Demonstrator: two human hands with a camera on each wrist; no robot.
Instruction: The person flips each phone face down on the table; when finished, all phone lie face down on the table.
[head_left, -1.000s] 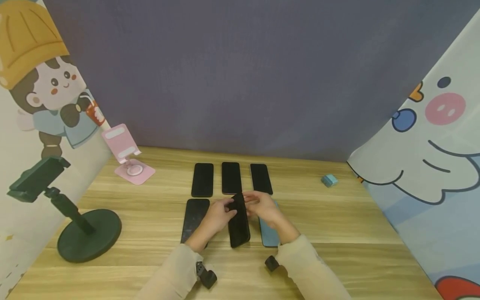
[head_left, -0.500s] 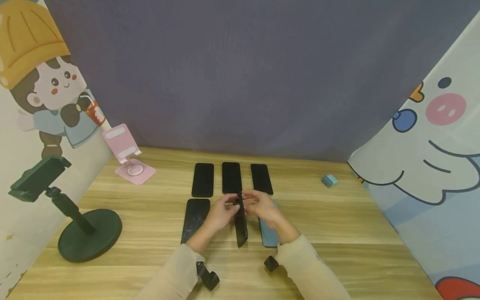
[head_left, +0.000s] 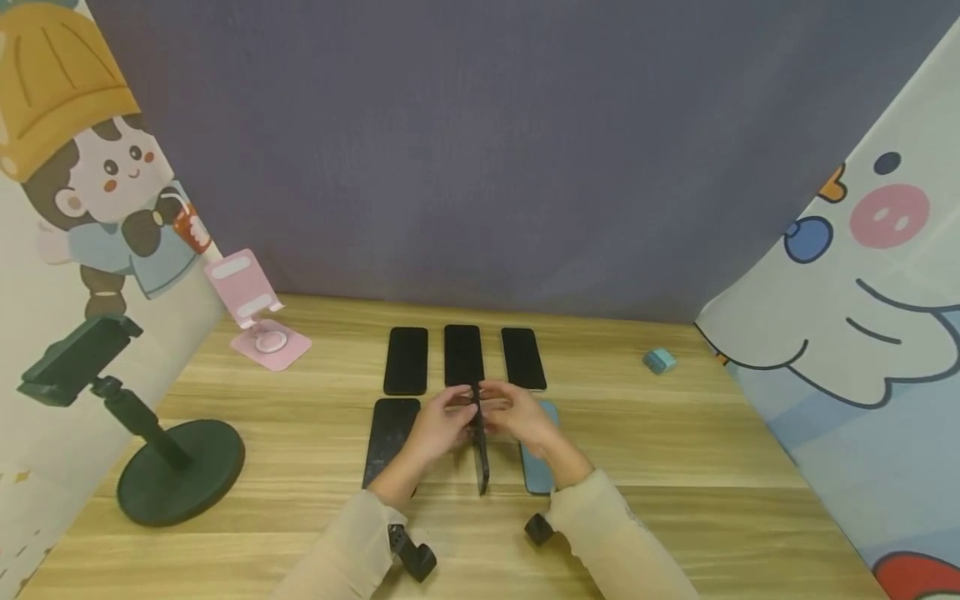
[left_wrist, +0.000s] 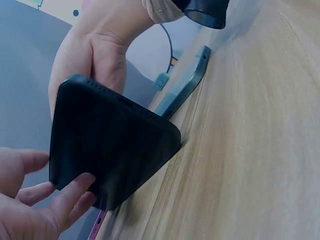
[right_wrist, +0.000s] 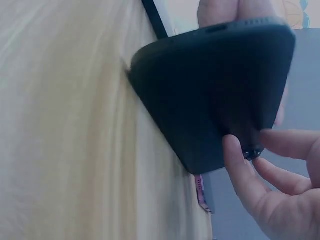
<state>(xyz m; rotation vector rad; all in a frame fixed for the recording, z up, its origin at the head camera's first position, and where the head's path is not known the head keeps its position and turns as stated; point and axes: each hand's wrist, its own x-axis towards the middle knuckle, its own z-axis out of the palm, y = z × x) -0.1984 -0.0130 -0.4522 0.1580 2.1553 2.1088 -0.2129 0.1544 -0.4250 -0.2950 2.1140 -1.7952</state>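
We see one phone (head_left: 482,467) standing on its long side, edge-on to the head view, a thin black bar between two hands. The left wrist view gives us its glossy black screen; the right wrist view gives us its dark, smooth back, with a small cluster of lenses (right_wrist: 252,152) at the far end. Its corners are rounded, and the end nearest us carries a port slot and a row of tiny holes. The lower edge is down at the table (head_left: 637,450); we cannot quite tell how much of it touches.

Both hands grip the far end, leaving the near end uncovered. The left hand (head_left: 442,421) holds it from the screen side, fingertips bent against the glass and edge. The right hand (head_left: 517,412) pinches it from the back, fingers gathered about the lenses.

The table is pale, with streaky wood grain. Left of the grip lies a smudged left phone (head_left: 386,437), partly behind the left hand; on the right we find a flat blue phone (head_left: 536,471), partly covered by the right. Beyond the hands, three slabs (head_left: 463,354) with black, rounded-corner screens lie in a row.
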